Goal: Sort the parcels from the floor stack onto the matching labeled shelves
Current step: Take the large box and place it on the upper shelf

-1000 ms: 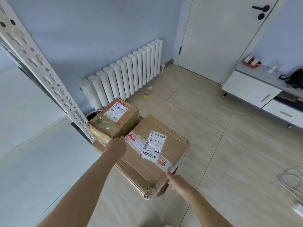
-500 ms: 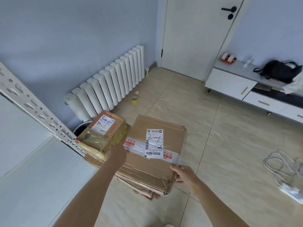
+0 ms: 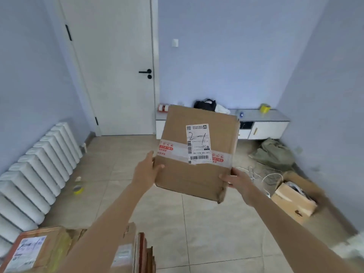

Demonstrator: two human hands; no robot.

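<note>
I hold a flat brown cardboard parcel [image 3: 199,174] up in front of me, tilted, its white label marked "2-1" facing me. My left hand [image 3: 146,171] grips its left edge and my right hand [image 3: 235,179] grips its lower right corner. On the floor at the bottom left lies the rest of the stack: a smaller taped box with a label [image 3: 33,251] and flat cardboard parcels [image 3: 137,251] partly hidden under my left arm. No shelf is in view.
A white radiator [image 3: 37,174] lines the left wall, with a tape roll [image 3: 78,189] on the tiles beside it. A white door [image 3: 112,66] is ahead, with a low cabinet [image 3: 266,126] to its right. An open box [image 3: 293,196], cables [image 3: 262,174] and a green bag [image 3: 273,153] lie at the right.
Both hands have lifted the large "2-1" parcel off the floor stack and raised it. My view has swung right and up, away from the shelf post toward the door.
</note>
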